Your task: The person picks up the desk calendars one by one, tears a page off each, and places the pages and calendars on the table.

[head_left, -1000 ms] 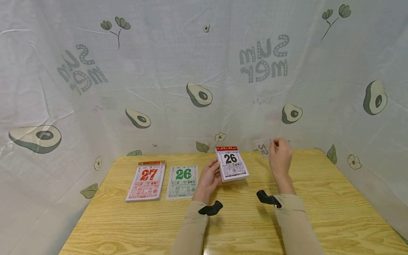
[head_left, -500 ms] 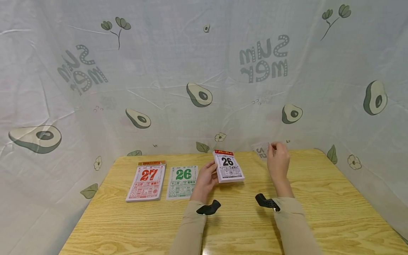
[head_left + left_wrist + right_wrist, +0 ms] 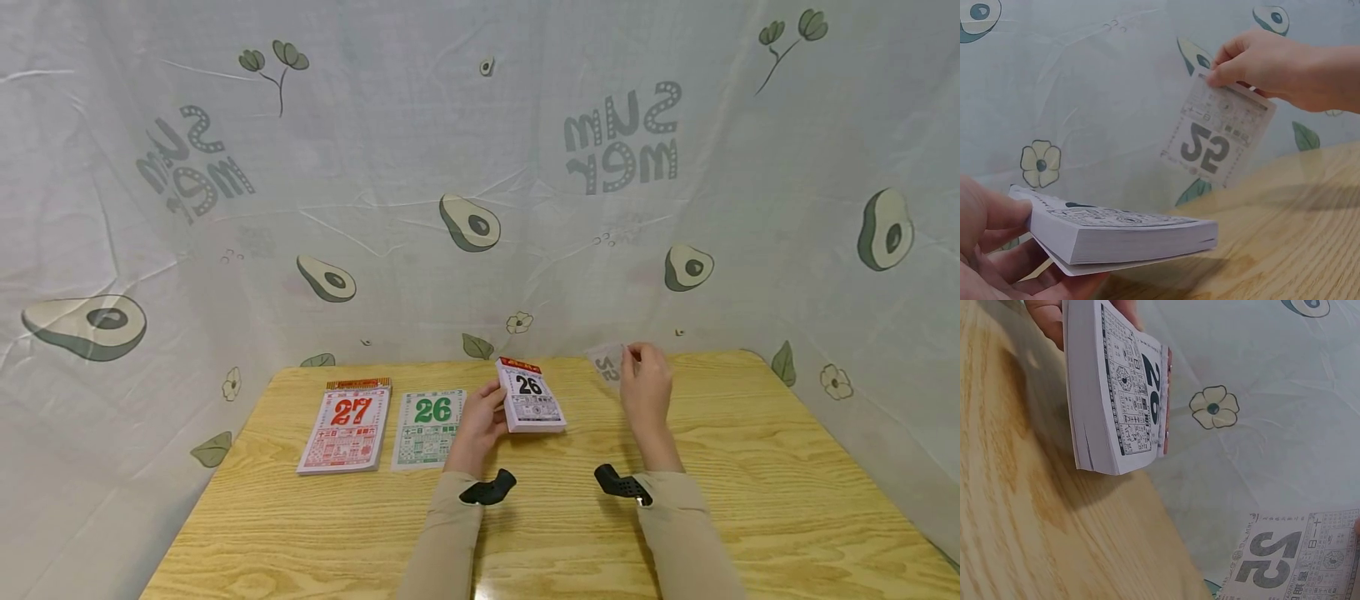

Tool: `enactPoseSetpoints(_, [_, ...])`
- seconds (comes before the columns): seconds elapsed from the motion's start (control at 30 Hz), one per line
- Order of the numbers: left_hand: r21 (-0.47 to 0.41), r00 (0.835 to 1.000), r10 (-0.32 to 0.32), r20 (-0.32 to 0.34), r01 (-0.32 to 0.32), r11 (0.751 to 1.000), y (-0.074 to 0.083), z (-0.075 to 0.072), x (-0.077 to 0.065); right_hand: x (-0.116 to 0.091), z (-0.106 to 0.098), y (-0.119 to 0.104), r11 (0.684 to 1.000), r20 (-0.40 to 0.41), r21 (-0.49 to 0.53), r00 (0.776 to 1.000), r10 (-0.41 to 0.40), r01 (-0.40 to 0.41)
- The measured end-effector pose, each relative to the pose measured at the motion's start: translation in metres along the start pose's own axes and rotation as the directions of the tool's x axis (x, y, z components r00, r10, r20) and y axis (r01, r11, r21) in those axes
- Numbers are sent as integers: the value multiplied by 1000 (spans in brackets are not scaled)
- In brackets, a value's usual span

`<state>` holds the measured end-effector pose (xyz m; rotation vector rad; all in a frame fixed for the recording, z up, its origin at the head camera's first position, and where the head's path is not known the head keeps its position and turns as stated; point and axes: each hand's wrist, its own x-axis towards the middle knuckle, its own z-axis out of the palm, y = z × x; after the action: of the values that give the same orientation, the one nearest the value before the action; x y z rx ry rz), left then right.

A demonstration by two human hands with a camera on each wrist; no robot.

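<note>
My left hand (image 3: pixel 480 421) grips a small tear-off calendar (image 3: pixel 531 398) by its left edge and holds it tilted above the table. A black 26 shows on its top page, under a red header strip. To the right, my right hand (image 3: pixel 647 387) pinches a thin loose calendar page (image 3: pixel 606 363) by one corner in the air. Through its back, the page shows a 25; in the left wrist view the page (image 3: pixel 1210 131) hangs upside down from thumb and finger. In the right wrist view the calendar (image 3: pixel 1116 394) shows its thick side, and only a sliver of fingertip appears at the right edge.
At the left of the wooden table (image 3: pixel 555 533) lies a larger calendar (image 3: pixel 347 427) with a red 27. Beside it lies a single page (image 3: pixel 429 428) with a green 26, partly behind the left hand. A patterned cloth (image 3: pixel 390 150) hangs behind the table.
The left hand has brought the calendar slightly left and down, turning it so its thick side shows. The right hand has moved slightly left and down with the loose page.
</note>
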<state>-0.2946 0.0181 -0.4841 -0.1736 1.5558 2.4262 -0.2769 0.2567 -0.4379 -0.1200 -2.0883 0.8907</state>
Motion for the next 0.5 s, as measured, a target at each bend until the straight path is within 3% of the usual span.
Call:
enactPoseSetpoints(0.27, [35, 999, -30, -23, 31, 999, 5, -3, -3, -8, 5, 0, 1000, 31, 24, 999, -12, 11])
enactPoseSetpoints(0.5, [80, 998, -21, -51, 25, 996, 4, -9, -2, -12, 10, -2, 1000, 48, 23, 999, -20, 19])
